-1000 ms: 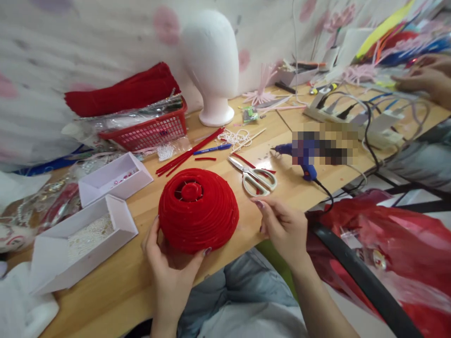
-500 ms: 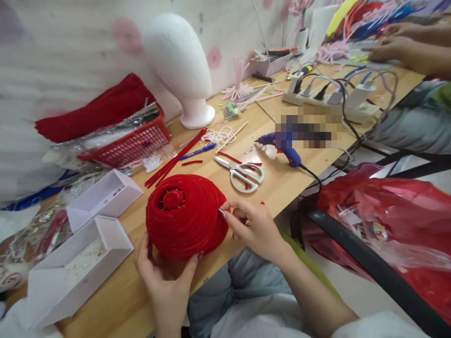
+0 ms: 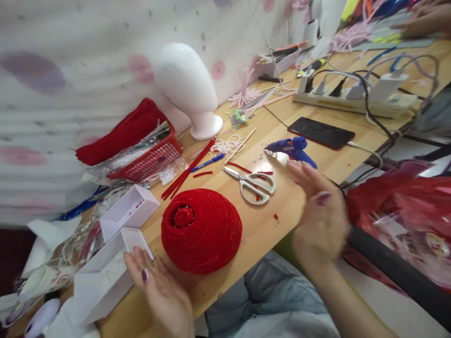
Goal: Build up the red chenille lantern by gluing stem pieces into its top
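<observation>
A red, fuzzy dome wound in rings [image 3: 207,234], with a small round hub in an opening at its upper left, rests on the wooden table. To its left, my left hand [image 3: 158,281] is open, fingers outstretched beside a white box of small pale beads [image 3: 102,281]. My right hand [image 3: 320,220] is raised over the table's front edge, open and slightly blurred, holding nothing visible. Just beyond its fingertips lies a blue glue gun [image 3: 292,148]. White-handled scissors [image 3: 253,184] lie between the dome and the glue gun.
Behind are a white foam head [image 3: 190,84], a red basket [image 3: 148,159], red fuzzy strips [image 3: 190,169], a blue pen [image 3: 208,162] and a smaller white box [image 3: 130,211]. A phone [image 3: 320,132] and a power strip [image 3: 355,99] with cables sit right. Another person's hand [image 3: 426,21] is at upper right.
Both hands have let go of the red dome: the left moved left, the right moved right toward the glue gun. The dome stays on the table. The view has shifted.
</observation>
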Motion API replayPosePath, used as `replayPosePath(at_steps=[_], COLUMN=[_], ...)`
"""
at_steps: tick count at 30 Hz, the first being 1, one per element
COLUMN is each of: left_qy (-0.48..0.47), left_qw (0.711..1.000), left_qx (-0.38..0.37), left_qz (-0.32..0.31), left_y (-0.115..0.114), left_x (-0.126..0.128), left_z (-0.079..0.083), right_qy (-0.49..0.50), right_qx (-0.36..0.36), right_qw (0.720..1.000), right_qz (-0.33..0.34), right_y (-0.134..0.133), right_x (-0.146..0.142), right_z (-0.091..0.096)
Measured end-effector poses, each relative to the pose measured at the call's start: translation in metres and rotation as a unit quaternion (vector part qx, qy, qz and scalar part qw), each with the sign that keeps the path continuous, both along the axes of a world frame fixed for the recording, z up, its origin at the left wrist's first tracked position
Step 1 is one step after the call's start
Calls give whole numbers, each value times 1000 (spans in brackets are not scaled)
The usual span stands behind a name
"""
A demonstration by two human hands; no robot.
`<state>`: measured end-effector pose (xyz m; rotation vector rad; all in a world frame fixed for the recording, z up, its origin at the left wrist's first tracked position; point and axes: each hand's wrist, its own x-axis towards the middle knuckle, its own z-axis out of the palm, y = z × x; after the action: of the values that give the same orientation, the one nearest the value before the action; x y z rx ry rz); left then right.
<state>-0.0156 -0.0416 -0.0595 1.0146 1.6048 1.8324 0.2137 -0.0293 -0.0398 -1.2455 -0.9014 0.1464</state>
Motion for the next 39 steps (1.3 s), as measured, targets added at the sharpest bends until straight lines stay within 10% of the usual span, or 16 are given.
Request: replayPosePath(at_steps=[5,8,12,15,26,32,36,39], left_qy=[41,114,174,180,212,233,197,204], left_qw=[999,992,980,983,964,958,968,977], left_qx=[-28,-4,-73,-36,30,61,144,44], left_qz=[-8,59,-64,-26,-157,-154,60,-47], left_y=[14,20,31,39,49,45,33,23], left_x=[15,7,3,2,-11,-17,-12,0], left_z=[15,24,35,42,51,48,38,28], right_qy=[-100,-26,-80,-53,-105,-98,-87,-107], right_qx=[-77,-101,-133,-115,-126,-107,-98,-131], right_qw=[946,966,917,950,897,913,925,903], right_qz=[299,237,367,285,410,382,357,396], right_y=[29,38,54,63,78,80,74,65], right_x=[-34,-25,-19,-23,-28,-26,-23,-26], right_z=[-10,-3,12,17,23,22,14,7])
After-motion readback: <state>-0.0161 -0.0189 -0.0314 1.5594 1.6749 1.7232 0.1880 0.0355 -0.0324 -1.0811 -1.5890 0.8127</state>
